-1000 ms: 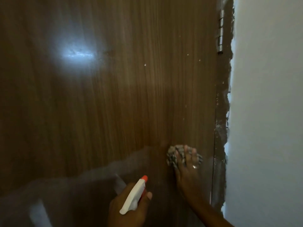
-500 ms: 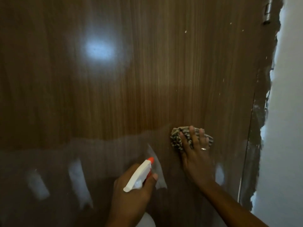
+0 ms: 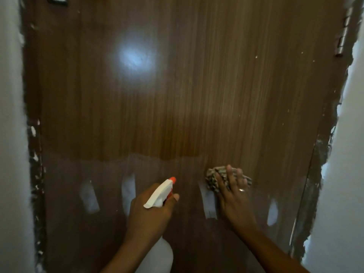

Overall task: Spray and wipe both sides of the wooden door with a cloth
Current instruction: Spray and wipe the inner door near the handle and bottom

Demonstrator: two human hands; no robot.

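Wood-grain brown door [image 3: 177,95] fills the view, seen close up from the head camera. Bright round glare spot [image 3: 136,58] on the upper half. Lower part looks duller and hazier, with a wavy edge across the panel and several pale upright patches in it; can't tell if those are wet marks or reflections.

Left hand [image 3: 151,211]: fingers curled round the spray bottle [image 3: 160,194], gripping it at the white trigger head. Orange nozzle tip [image 3: 173,179] points up and to the right at the door, close to the panel; contact can't be judged. Pale bottle body [image 3: 157,257] shows below the wrist.

Right hand [image 3: 234,198]: fingers straight and spread, pressing a bunched striped cloth [image 3: 212,182] flat against the door. Cloth sits under the fingertips, right of centre, at about the hazy edge. Ring [image 3: 241,190] on one finger.

The hands are near each other, apart, bottle to the left of the cloth.

Metal hinge [image 3: 341,42] on the upper right door edge. Dark door frame [image 3: 34,174] down both sides, flecked with white paint. Pale wall [image 3: 346,174] beyond the frame on the right, and another strip on the left. Small metal plate [image 3: 57,0] at the top left edge, cut off by the frame of view.
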